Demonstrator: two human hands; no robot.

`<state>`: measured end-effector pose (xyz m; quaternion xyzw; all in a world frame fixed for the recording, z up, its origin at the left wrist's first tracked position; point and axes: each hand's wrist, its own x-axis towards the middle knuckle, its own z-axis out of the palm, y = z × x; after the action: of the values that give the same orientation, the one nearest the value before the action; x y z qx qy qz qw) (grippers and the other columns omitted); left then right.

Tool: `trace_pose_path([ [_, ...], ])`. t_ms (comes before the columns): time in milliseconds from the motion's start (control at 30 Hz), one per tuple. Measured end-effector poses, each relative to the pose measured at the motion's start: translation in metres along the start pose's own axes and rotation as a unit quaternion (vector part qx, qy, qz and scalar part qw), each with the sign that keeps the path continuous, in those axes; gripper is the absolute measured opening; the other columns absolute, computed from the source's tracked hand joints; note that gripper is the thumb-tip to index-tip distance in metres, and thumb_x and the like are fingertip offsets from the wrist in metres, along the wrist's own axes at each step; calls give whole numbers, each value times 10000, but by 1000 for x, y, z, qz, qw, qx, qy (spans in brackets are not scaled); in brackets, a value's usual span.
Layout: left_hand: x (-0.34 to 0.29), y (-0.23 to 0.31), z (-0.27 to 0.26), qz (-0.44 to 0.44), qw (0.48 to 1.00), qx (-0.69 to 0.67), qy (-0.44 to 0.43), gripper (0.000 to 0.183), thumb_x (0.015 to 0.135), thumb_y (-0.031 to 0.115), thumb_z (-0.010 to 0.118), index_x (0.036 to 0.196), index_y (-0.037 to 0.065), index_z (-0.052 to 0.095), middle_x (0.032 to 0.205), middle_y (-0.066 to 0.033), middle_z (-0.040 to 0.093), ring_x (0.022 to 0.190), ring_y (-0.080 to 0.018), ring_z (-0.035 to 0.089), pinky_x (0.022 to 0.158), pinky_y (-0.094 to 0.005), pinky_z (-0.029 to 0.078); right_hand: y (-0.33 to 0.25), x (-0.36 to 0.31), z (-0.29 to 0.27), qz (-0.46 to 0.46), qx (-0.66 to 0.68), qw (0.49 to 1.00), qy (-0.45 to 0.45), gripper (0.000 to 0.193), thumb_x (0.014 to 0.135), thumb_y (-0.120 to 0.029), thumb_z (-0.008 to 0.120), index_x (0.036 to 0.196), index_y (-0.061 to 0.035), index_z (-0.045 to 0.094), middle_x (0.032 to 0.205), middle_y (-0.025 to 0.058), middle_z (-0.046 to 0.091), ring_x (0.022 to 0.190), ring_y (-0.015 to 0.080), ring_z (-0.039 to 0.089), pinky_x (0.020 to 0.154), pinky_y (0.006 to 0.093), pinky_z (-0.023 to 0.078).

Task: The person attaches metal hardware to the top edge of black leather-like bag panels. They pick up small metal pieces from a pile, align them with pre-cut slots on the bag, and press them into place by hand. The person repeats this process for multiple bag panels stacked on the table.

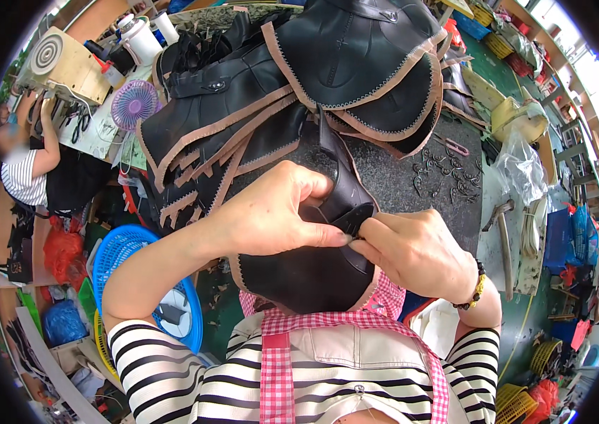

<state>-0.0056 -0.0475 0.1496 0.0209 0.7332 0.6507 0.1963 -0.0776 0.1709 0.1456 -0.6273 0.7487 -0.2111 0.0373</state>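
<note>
A black leather shoe upper (299,275) with a pale zigzag-cut edge lies in front of me, its near end against my apron. My left hand (271,212) is closed on its folded upper part, with the thumb pressed near the strap. My right hand (412,247) pinches the rounded end of a narrow black strap (357,218), and the two thumbs nearly meet there. What lies between the right fingertips is hidden. Beyond my hands several more black uppers (356,56) are piled, with brown edges. Small dark metal buckle pieces (448,177) lie scattered to the right.
A pink-handled tool (453,146) lies by the metal pieces, and a hammer (503,240) at the table's right side. Left stand a blue basket (126,247), a purple fan (134,104) and a thermos (140,41). A co-worker (27,159) sits at the far left.
</note>
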Motion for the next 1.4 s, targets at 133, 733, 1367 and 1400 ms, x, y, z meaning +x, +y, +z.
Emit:
trace_pose_path([
  [133,10,-10,0,-6,1000,-13,10,243,821,104,774,1005,-19,675,900,-12,701,821,-37,604,753,-229,500,-2,0,3,-5,-76,997,24,247,845,-191,680,745,-61,496,646,65,533,547,236,602,460,352,464],
  [733,19,-11,7,-19,997,-73,21,305,827,149,777,1057,-19,667,929,-31,698,805,-45,619,718,-204,511,1,-21,22,135,223,944,201,218,774,-31,743,967,-49,644,797,97,640,682,234,671,580,312,518],
  [1367,16,-8,11,-21,999,22,-14,397,701,-51,782,1078,-25,658,1010,-78,710,916,-101,658,864,-276,537,9,-23,13,70,141,979,128,195,727,24,636,901,-66,635,749,83,564,661,289,605,575,363,488],
  [1400,16,-7,12,-18,1000,17,-9,391,701,-50,780,1072,-25,660,1004,-79,712,910,-101,659,859,-275,538,9,-22,12,71,144,979,126,183,738,20,638,897,-68,636,747,85,567,663,291,607,576,366,488],
])
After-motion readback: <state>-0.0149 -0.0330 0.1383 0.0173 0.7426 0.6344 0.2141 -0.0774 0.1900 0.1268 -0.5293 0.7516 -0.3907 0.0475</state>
